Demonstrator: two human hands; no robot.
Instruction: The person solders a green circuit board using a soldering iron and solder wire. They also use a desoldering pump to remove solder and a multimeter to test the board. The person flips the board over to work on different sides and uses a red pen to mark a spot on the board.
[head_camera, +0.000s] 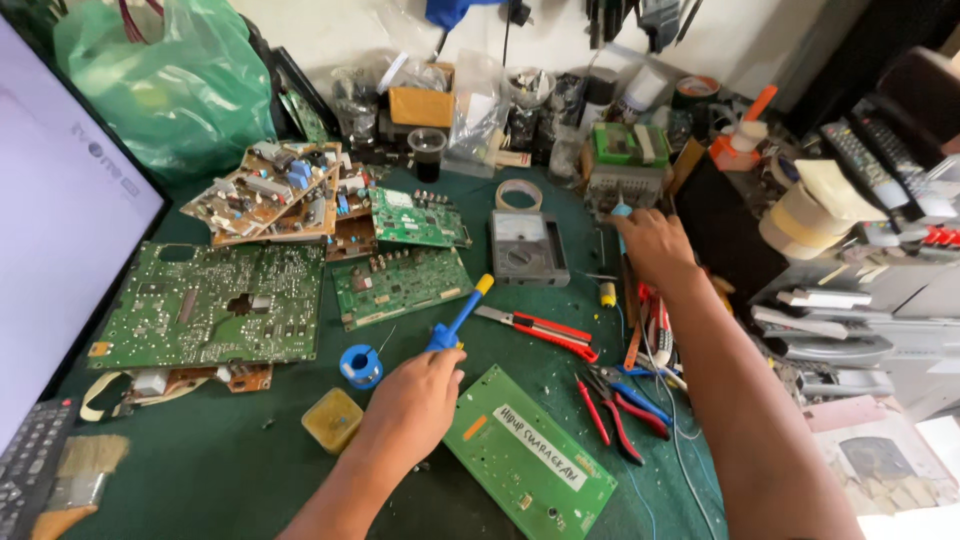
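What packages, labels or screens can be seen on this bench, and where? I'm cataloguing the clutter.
Screen: far left edge, large flat panel, lit pale white, black frame.
Label: white strip with handwriting on the green board beside the left hand.
Meter: centre, grey box, dial face, left of the right hand.
Bag: back left, green plastic, bulging.
Box: back centre, small brown cardboard.
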